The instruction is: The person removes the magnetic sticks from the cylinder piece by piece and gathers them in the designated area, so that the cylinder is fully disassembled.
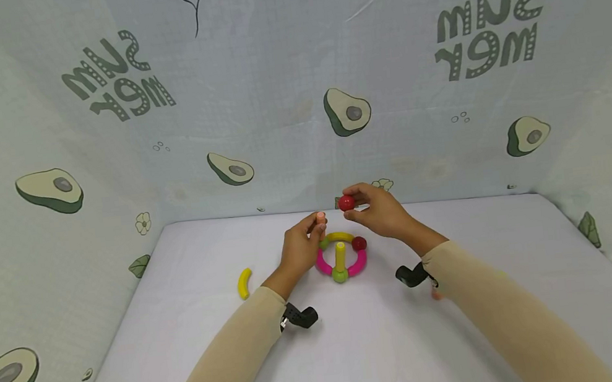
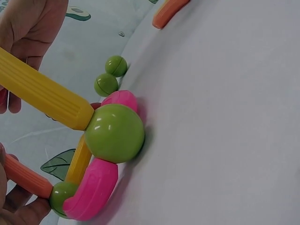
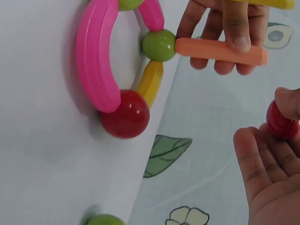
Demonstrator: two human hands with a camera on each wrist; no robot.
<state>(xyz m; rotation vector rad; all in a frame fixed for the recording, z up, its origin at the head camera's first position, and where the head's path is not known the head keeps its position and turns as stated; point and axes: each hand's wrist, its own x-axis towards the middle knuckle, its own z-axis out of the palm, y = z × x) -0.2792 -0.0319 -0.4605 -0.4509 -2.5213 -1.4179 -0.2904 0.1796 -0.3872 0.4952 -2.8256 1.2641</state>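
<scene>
My left hand [image 1: 301,244] pinches a straight orange rod [image 3: 220,50] between thumb and fingers. The rod's lower end meets a green ball [image 3: 159,45] of a ring lying on the table. Curved pink pieces [image 3: 96,56] and a curved yellow piece [image 1: 339,236] form the ring, joined by green balls and a red ball [image 3: 126,115]. From the front green ball [image 2: 115,133] rises a straight yellow rod [image 1: 340,257]. Above the ring's far right side, my right hand [image 1: 378,211] holds another red ball [image 1: 346,203] in its fingertips, apart from the orange rod.
A loose curved yellow piece [image 1: 244,284] lies left of the ring on the white table [image 1: 356,347]. Another orange piece [image 1: 436,294] is partly hidden by the right sleeve. Two green balls [image 2: 116,66] sit beyond the ring in the left wrist view. A printed cloth [image 1: 284,93] hangs behind.
</scene>
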